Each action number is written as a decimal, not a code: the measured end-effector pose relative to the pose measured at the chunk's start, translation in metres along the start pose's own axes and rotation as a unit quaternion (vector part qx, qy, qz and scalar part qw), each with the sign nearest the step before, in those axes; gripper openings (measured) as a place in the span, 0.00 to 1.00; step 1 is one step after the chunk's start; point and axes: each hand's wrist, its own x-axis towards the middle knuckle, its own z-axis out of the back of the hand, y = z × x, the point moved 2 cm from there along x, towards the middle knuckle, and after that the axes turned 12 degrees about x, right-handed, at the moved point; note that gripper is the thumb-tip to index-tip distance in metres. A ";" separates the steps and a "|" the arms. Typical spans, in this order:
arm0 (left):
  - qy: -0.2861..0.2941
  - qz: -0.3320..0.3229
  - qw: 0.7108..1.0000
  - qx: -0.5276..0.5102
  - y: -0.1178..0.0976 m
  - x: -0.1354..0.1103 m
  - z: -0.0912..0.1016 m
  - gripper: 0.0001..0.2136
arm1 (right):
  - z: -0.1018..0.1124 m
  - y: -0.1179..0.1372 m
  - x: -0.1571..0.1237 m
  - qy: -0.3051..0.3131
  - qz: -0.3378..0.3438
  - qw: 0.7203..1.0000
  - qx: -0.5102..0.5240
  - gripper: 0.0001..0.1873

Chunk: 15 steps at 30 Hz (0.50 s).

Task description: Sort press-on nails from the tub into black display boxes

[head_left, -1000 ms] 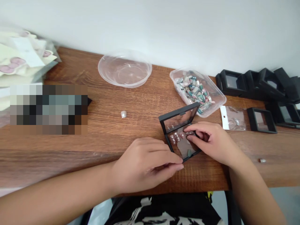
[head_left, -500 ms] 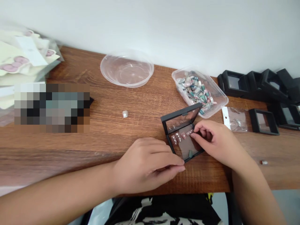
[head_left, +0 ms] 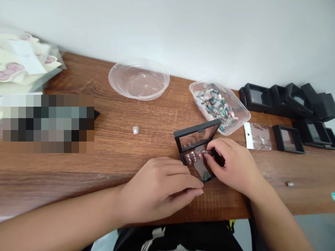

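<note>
At the near edge of a wood-grained tabletop (head_left: pixel 110 139), a person's left hand (head_left: pixel 162 186) lies knuckles up, fingers bent and drawn close together. Its index finger and thumb, barely parted, come to the near corner of a small black hinged case (head_left: pixel 196 146); from where I stand, I can't tell whether they grip the rim or simply rest against it. The right hand (head_left: pixel 232 162) reaches in from the opposite side, wrist angled inward, thumb and index finger pinching a glossy nail tip (head_left: pixel 206 152) inside the case. Just beyond sits a clear tub (head_left: pixel 242 111) heaped with loose nail tips (head_left: pixel 214 104). In front of it, the case stands open, lid (head_left: pixel 197 128) raised at the back. Left of the pinched piece, three star-dotted nail tips (head_left: pixel 193 156) line up side by side; a green nail tip (head_left: pixel 206 175) sits toward the case's near edge.
</note>
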 end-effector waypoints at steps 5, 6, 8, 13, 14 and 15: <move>0.040 -0.016 0.999 0.018 0.001 0.000 -0.005 0.04 | -0.002 0.002 -0.001 -0.018 0.004 1.000 -0.022 0.03; 0.044 -0.021 0.998 0.025 0.002 -0.001 -0.006 0.04 | -0.003 0.002 -0.001 -0.021 0.003 0.999 -0.024 0.04; 0.048 -0.028 0.998 0.035 0.002 -0.001 -0.007 0.05 | -0.004 0.003 -0.002 -0.029 0.000 0.999 -0.027 0.06; 0.055 -0.036 0.997 0.040 0.002 -0.002 -0.006 0.05 | -0.006 0.004 0.000 -0.034 -0.046 0.998 0.001 0.12; 0.055 -0.039 0.997 0.042 0.002 -0.002 -0.006 0.05 | -0.005 0.004 0.000 -0.029 -0.063 0.997 0.015 0.14; 0.056 -0.043 0.997 0.044 0.001 -0.002 -0.006 0.05 | -0.004 0.004 0.000 -0.023 -0.079 0.996 0.032 0.15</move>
